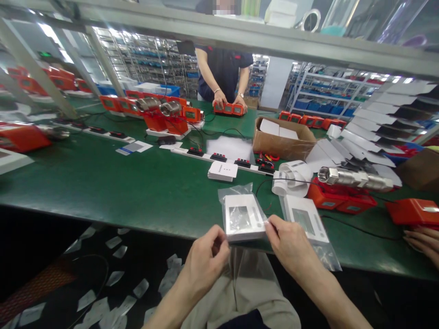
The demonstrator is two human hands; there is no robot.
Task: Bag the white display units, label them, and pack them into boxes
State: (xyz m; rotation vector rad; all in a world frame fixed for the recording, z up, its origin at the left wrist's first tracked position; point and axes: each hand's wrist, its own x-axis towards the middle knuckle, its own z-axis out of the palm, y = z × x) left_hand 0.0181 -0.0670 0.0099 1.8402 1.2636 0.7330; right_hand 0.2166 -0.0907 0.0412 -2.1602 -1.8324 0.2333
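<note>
Sitting at the left edge of the frame, an orange-cased device (24, 137) lies on the green worktop (164, 183). Low in the centre, the left hand (208, 252) is loosely curled beside the white panel frame (255, 225); whether it grips any film I cannot tell. A card stack (222, 172) lies above. That panel frame sits at lower centre inside a clear plastic bag (222, 201), whose right edge the right hand (290, 237) pinches between thumb and fingers. Right of it lies a second bagged frame (315, 214), then, at the right edge, another person's hand (425, 244).
</note>
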